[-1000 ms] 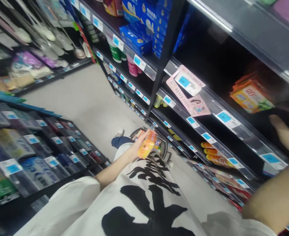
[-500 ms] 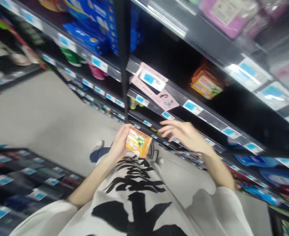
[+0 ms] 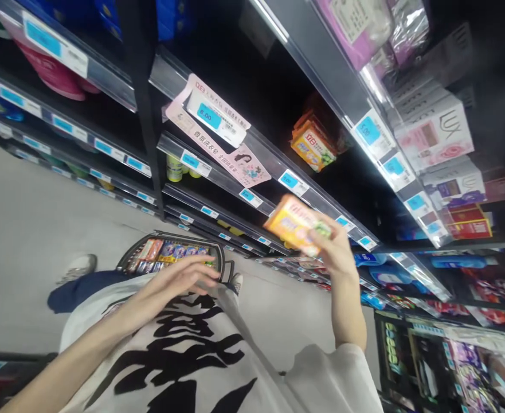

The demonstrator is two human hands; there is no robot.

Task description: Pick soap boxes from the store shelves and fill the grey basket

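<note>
My right hand (image 3: 332,246) grips an orange-and-yellow soap packet (image 3: 297,223), held up in front of the shelf edge and slightly blurred. Behind it, on a dark shelf, sits a stack of matching soap packets (image 3: 312,146). My left hand (image 3: 187,275) holds nothing; its fingers are stretched out and a little apart, over the right part of a dark shopping basket (image 3: 125,255). Packaged goods fill the basket, partly covered by my hand and forearm.
Price tags line the shelf edges, with a pink promotional card (image 3: 218,132) on one. White LUX boxes (image 3: 437,129) and a purple pack (image 3: 357,26) stand on the shelf at upper right. A black upright post (image 3: 143,103) divides the shelves. Grey floor (image 3: 15,212) lies at left.
The soap packet has passed from my left hand to my right and moved up toward the shelf. My left hand has come away and down. The view has shifted, and the basket now shows.
</note>
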